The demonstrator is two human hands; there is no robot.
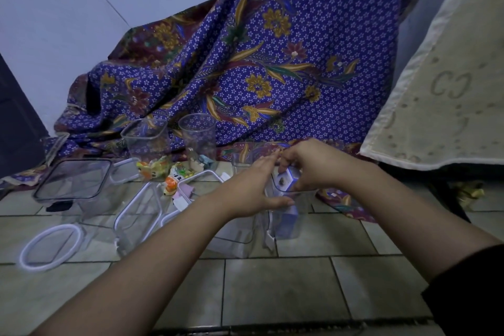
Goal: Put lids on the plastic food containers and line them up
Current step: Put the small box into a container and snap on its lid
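The left hand steadies the probably light, slippery container with straight fingers; the right hand curls its grip over the rim, likely the stiffest hold.

Purple floral batik cloth, clear containers with white-rimmed lids, seemingly grey-green tiles

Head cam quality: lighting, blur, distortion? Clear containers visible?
Head view: dim, bluish, no hard shadows or glare. Head view: the small container between left hand and right hand is faint, edges barely readable; the white-rimmed round lid stands out. Head view: grout lines of the tiled floor bow, wide-angle; slightly soft overall.
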